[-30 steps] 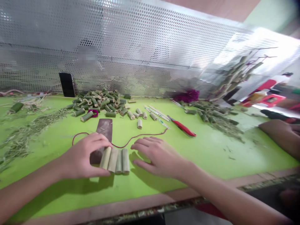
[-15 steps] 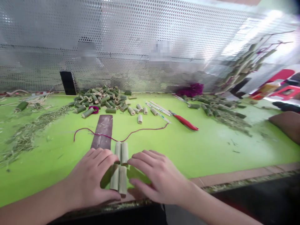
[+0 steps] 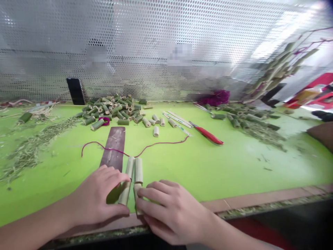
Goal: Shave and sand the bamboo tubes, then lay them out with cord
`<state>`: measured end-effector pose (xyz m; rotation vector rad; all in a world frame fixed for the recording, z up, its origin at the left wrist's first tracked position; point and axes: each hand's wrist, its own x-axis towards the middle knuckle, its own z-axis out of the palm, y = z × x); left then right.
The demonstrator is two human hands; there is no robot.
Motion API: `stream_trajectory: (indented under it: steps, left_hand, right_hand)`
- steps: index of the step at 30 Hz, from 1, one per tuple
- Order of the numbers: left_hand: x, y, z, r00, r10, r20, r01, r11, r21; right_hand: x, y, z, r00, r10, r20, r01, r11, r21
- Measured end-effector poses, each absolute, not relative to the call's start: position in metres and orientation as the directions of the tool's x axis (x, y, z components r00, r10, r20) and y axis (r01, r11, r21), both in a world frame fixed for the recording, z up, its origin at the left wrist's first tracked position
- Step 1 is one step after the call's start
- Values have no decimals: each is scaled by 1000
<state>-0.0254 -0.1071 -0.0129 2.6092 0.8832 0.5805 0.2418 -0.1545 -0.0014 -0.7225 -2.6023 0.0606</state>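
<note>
Several peeled bamboo pieces lie end to end in two short rows near the table's front edge. My left hand (image 3: 96,198) is curled about the lower left bamboo piece (image 3: 125,193), with the thumb at its near end and a fingertip at its far end. The fingers of my right hand (image 3: 174,208) press on the lower right bamboo piece (image 3: 136,190) and partly hide it. Beyond them lie the upper left bamboo piece (image 3: 130,168) and the upper right bamboo piece (image 3: 138,170). A purple cord (image 3: 151,147) runs just past their far ends, across a dark flat strip (image 3: 116,139).
A pile of green bamboo pieces (image 3: 114,107) lies at the back beside an upright phone (image 3: 76,91). A red-handled knife (image 3: 208,134) rests right of centre. Shavings (image 3: 44,139) spread on the left. Another person's arm (image 3: 321,133) shows at the far right.
The two rows have spread apart at the near end, the lower left piece tilting left. My right hand has moved nearer and down onto the lower right piece.
</note>
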Motion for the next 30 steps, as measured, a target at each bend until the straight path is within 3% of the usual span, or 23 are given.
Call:
stream_trajectory:
  steps: [9, 16, 20, 25, 30]
  left_hand:
    - [-27, -111, -6, 758, 603, 249, 468, -769, 436]
    - [-23, -108, -2, 682, 703, 204, 601, -697, 391]
    - [-13, -101, -3, 734, 665, 139, 566, -712, 416]
    - [-15, -99, -6, 766, 613, 195, 473, -742, 475]
    - [-20, -100, 1, 767, 580, 273, 427, -780, 458]
  right_hand:
    - [246, -156, -5, -702, 557, 444, 519, 827, -217]
    - [256, -145, 15, -682, 530, 504, 560, 822, -106]
    - [264, -100, 39, -678, 537, 501, 605, 795, -33]
    - [272, -33, 37, -713, 533, 455, 608, 794, 23]
    - [295, -5, 11, -641, 630, 439, 684, 728, -47]
